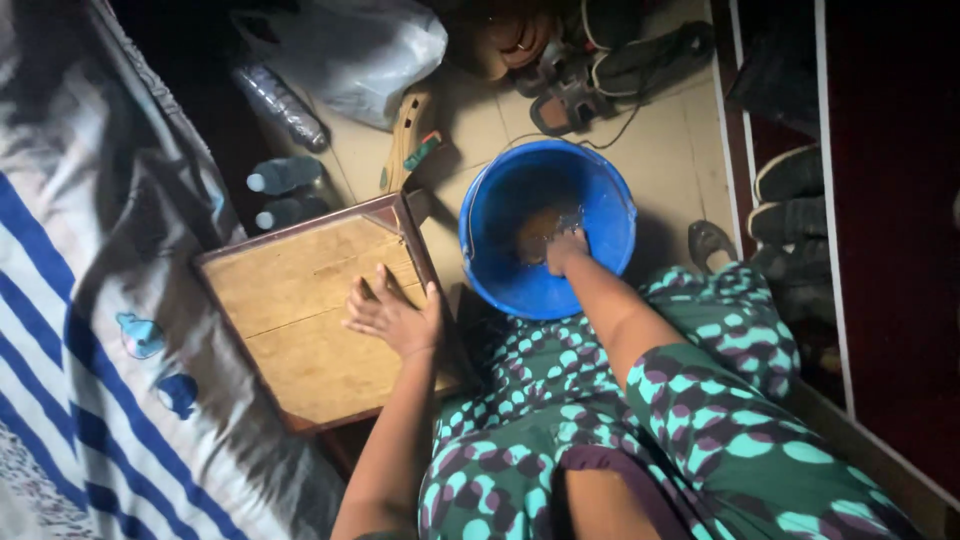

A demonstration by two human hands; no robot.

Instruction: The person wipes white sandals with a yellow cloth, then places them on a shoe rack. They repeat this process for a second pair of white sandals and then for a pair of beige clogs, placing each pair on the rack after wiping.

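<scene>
My left hand (392, 312) lies flat, fingers spread, on the top of a small wooden table (290, 290) with a dark frame. My right hand (562, 247) reaches down into a blue plastic bucket (600, 200) on the tiled floor. Its fingers are in murky water next to something brownish at the bottom; whether they grip it I cannot tell. My lap in a green patterned dress (600, 420) fills the lower middle.
A bed with a blue-striped sheet (90, 330) runs along the left. Plastic bottles (285, 175) and a clear plastic bag (350, 50) lie behind the table. Sandals and shoes (600, 70) crowd the floor beyond the bucket and along the right wall (790, 180).
</scene>
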